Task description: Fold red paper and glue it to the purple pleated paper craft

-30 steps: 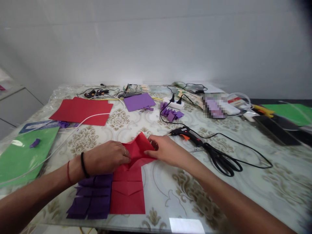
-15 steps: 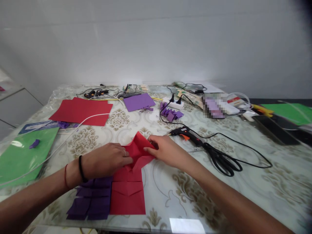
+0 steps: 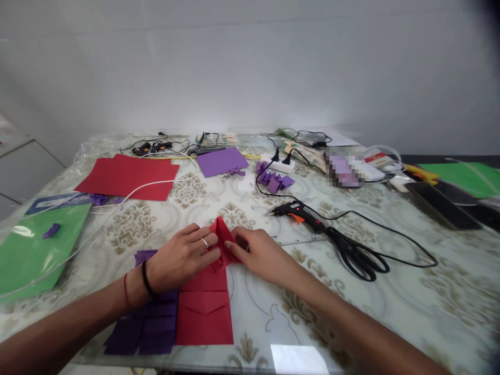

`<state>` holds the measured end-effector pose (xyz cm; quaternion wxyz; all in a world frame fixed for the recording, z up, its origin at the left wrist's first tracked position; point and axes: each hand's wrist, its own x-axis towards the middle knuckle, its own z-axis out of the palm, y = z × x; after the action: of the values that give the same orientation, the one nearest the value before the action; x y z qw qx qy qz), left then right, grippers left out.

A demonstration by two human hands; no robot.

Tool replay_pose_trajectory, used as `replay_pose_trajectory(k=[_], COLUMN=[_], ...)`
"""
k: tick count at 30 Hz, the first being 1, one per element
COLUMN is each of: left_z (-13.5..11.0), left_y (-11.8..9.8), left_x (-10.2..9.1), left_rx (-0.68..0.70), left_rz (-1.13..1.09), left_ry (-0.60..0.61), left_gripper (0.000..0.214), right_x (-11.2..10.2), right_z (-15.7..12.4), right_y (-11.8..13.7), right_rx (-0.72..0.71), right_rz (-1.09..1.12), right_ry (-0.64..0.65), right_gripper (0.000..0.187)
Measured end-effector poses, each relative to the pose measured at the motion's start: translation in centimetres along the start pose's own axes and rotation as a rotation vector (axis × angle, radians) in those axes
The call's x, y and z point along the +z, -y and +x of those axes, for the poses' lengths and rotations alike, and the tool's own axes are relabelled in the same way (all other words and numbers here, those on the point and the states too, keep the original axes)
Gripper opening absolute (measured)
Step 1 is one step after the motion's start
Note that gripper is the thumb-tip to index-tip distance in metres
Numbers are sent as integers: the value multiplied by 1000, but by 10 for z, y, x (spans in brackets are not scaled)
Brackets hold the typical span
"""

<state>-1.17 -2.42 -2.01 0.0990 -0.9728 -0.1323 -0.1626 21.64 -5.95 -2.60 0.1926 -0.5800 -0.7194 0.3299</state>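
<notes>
Between my two hands, the far part of a red sheet of paper (image 3: pixel 205 325) is folded up into a narrow peak. My left hand (image 3: pixel 191 252), with a ring on one finger, closes on the left side of this fold. On its right side my right hand (image 3: pixel 255 252) pinches the paper between thumb and fingers. The near part of the red paper lies flat and shows crease lines. Directly left of it are purple folded paper strips (image 3: pixel 156 325), partly hidden under my left wrist.
A black glue gun (image 3: pixel 299 212) with a coiled cable lies right of my hands. Red sheets (image 3: pixel 128 177), a purple sheet (image 3: pixel 222 161) and a white power strip (image 3: pixel 279 164) are farther back. A green packet (image 3: pixel 47 250) lies at left, a dark phone-like slab (image 3: pixel 441 205) at right.
My hands have come closer together. The raised red paper, spread wider before, is now squeezed into a narrower upright fold. My left hand has turned slightly.
</notes>
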Motion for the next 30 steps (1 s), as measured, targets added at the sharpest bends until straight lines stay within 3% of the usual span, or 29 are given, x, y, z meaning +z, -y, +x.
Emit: replay_pose_trajectory(k=[8, 12, 17, 19, 22, 26, 30], left_z=[4, 3, -1, -2, -3, -6, -14], left_y=[2, -2, -8, -8, -6, -4, -3], left_x=[6, 9, 8, 5, -2, -13, -15], left_rx=[44, 90, 117, 91, 24, -68, -156], left_rz=[-45, -36, -81, -154, -314, -354, -338], left_ry=[-4, 13, 87, 122, 139, 62, 51], left_gripper=[27, 25, 25, 23, 17, 16, 16], right_x=[3, 11, 22, 23, 23, 24, 29], right_z=[2, 2, 2, 2, 1, 2, 4], right_y=[-11, -17, -24, -26, -26, -27, -31], right_rx=[-38, -21, 1, -3, -22, -19, 2], right_rz=[169, 294, 380, 392, 402, 405, 458], right_ry=[74, 101, 47, 5, -15, -58, -57], right_gripper=[35, 10, 38, 40, 28, 21, 32])
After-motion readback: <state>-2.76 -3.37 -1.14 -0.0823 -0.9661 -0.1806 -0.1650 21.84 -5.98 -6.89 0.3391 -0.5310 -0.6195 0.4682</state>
